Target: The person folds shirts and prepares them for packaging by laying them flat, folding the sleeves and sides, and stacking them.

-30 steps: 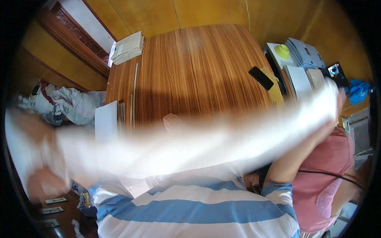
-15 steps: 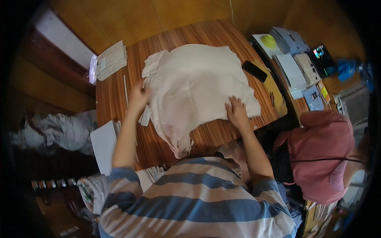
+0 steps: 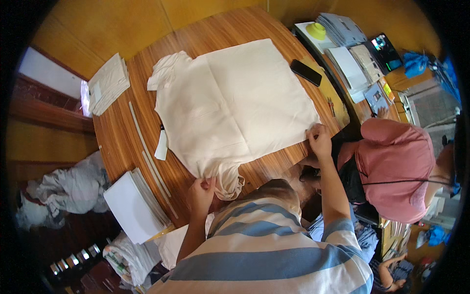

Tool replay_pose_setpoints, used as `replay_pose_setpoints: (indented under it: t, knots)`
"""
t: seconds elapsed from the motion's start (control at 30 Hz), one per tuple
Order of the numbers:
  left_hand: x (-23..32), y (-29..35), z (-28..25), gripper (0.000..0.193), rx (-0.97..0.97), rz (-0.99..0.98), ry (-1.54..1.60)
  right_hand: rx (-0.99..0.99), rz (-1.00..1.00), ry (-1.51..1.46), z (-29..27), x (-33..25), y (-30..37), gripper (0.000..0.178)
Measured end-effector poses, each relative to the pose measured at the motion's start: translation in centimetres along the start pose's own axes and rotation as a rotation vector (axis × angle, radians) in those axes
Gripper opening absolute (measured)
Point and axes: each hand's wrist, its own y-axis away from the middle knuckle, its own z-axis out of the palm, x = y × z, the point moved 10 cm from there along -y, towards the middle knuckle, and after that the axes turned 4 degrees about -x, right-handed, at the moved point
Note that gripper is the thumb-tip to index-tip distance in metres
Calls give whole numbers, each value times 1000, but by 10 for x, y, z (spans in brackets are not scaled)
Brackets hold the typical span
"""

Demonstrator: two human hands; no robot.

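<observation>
Cream shirt (image 3: 240,98) — spread flat, creased, sleeves (image 3: 169,69) rumpled.

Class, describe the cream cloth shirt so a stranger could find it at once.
Start at the big brown wood-grain table. Across it lies the cream cloth shirt, the person's left hand at its near sleeve, right hand at a lower corner. Unlike the folded cream cloth stack at upper left, it lies opened out.

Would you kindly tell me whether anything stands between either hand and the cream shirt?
Nothing visible does: the left hand is at the edge of the cream shirt by its near sleeve, the right hand at its near corner. The black phone lies off to the side.
</observation>
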Motion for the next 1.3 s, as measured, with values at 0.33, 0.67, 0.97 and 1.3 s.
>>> replay_pose_setpoints:
  t: [0.33, 0.67, 0.97, 1.3]
  knots:
    - [22, -6, 41, 54, -387, 22, 1775, -596, 235, -385, 70, 52, -86, 50]
    - [-5, 65, -17, 96, -113, 112, 927, -58, 35, -1285, -75, -43, -106, 47]
    - [53, 219, -221, 94, 652, 484, 707, 35, -225, -1472, -192, -27, -123, 26]
    - [174, 116, -406, 56, 673, 277, 338, -340, -305, -1133, -165, -216, -269, 30]
